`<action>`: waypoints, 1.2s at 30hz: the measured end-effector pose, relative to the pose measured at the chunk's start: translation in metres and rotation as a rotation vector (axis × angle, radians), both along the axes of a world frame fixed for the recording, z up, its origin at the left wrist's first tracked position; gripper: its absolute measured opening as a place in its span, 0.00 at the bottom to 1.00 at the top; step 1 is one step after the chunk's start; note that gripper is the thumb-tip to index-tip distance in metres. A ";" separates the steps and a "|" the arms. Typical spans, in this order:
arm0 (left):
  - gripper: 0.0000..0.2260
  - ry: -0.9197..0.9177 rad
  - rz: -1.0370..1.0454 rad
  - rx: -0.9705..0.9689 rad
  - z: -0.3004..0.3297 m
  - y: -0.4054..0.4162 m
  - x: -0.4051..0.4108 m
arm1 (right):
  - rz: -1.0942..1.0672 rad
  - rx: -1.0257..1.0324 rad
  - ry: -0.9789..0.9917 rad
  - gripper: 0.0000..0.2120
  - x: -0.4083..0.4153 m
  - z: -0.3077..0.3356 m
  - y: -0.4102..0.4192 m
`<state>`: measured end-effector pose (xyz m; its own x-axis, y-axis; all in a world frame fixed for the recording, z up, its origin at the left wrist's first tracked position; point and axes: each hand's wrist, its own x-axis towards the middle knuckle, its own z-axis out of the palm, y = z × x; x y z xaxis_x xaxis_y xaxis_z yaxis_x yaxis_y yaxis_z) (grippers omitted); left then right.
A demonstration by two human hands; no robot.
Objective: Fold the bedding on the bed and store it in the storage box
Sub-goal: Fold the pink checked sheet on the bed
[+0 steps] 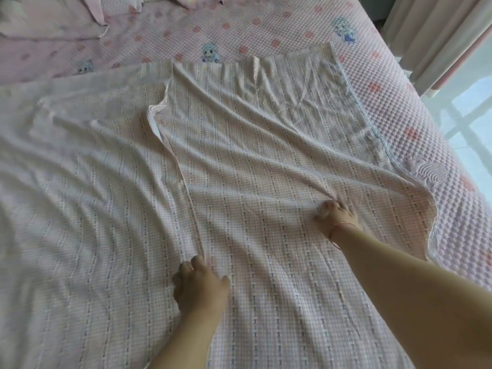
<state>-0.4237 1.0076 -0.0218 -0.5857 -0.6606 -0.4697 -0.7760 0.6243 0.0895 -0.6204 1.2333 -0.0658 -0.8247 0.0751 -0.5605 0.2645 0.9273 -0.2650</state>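
The pink checked sheet (253,169) lies spread on the bed (415,97), its right part folded over. The left hand (199,286) pinches the folded edge; the right hand (336,215) bunches cloth. Best to pull both evenly, smoothing ridges flat before the next fold.

A sheet (253,161) lies spread across the bed (415,107), its right part folded over the left. More bedding (53,20) sits behind, far left.

Soft daylight from the right window (468,107) (overexposed), blurry, edges warped.
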 end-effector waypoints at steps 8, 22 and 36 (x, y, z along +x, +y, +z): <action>0.13 -0.003 -0.015 0.047 -0.013 -0.035 0.059 | 0.028 -0.401 -0.096 0.07 0.071 0.032 -0.125; 0.29 0.117 0.099 0.254 -0.010 -0.061 0.105 | -0.369 -0.706 -0.575 0.20 0.153 0.020 -0.246; 0.11 0.283 -0.052 0.285 0.036 -0.101 0.133 | -0.405 -0.837 -0.552 0.10 0.146 0.047 -0.298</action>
<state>-0.2908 0.9070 0.0139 -0.7472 -0.4935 -0.4452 -0.6640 0.5815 0.4700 -0.4740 0.9355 -0.0187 -0.4430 -0.2940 -0.8469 0.7874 0.3241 -0.5244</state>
